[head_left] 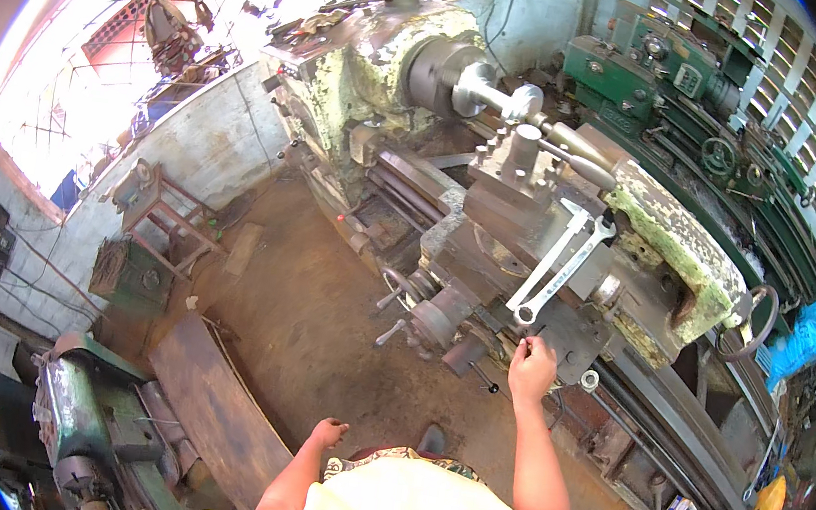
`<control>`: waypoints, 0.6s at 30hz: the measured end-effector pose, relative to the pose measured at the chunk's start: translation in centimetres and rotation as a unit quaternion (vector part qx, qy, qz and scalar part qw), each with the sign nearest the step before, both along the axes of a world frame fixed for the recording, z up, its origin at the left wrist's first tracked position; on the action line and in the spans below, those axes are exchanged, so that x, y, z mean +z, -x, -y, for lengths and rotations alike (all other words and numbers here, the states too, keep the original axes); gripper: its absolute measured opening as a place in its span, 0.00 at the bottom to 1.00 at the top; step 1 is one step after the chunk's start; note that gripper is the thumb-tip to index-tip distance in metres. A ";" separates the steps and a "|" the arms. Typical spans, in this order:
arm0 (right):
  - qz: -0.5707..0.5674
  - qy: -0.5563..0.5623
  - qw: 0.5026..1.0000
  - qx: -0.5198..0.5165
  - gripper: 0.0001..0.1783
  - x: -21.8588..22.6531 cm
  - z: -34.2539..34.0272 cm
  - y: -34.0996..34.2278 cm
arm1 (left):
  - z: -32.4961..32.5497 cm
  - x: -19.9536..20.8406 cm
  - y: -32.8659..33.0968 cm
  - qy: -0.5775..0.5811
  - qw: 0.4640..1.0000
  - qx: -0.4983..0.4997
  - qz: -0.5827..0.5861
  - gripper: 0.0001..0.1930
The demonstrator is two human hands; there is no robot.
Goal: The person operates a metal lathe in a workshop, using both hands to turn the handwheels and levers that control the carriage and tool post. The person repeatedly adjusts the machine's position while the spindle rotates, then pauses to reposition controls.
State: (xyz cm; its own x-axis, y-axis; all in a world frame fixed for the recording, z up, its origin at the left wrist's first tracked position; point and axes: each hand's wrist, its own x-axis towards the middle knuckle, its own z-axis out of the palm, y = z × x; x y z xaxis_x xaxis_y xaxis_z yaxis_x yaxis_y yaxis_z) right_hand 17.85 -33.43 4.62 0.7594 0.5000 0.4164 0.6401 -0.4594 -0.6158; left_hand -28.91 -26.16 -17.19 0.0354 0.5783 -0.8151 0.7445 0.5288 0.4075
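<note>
The right hand (533,368) is at the front of the lathe (369,69), its fingers drawn together at a small dark rod (538,331); whether that grip pinches the rod or merely touches it, I cannot tell. Two wrenches (565,271) lie side by side on the carriage (474,248), at 12 o'clock from this hand, a ring end just beyond the fingertips — a careless forward push could knock it and send the tool sliding off. The ball-ended lever (493,389) sits near the wrist, at 8 o'clock from the hand; a forearm dropping that way might catch it and shift the setting. The left hand (329,433) hangs farther out at 8 o'clock, near the body, its grip too small to read; it steadies nothing on the machine, so a falling wrench would probably go uncaught. Between 11 and 12 o'clock, the chuck (435,75) carries a shiny workpiece (494,99) — if that were turning, which I cannot tell, a jolted wrench reaching it could be thrown.
</note>
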 end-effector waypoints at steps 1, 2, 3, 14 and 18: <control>0.003 0.004 1.000 0.003 0.04 0.0 0.0 0.0 | 0.3 -0.2 0.6 -0.007 1.000 0.007 0.010 0.18; 0.003 0.014 1.000 0.004 0.04 0.0 -0.1 -0.1 | 0.6 -0.5 1.3 -0.005 1.000 0.018 0.016 0.19; -0.007 0.024 1.000 0.006 0.04 0.0 0.0 -0.1 | 1.1 -0.9 2.2 0.010 0.999 0.036 0.018 0.19; -0.009 0.030 1.000 0.002 0.05 -0.3 -0.2 0.1 | 4.2 -1.7 7.1 -0.060 0.989 0.089 -0.097 0.22; -0.002 0.036 0.999 0.004 0.05 -0.3 -0.2 0.1 | 3.0 -1.2 7.0 -0.117 0.980 0.099 -0.126 0.21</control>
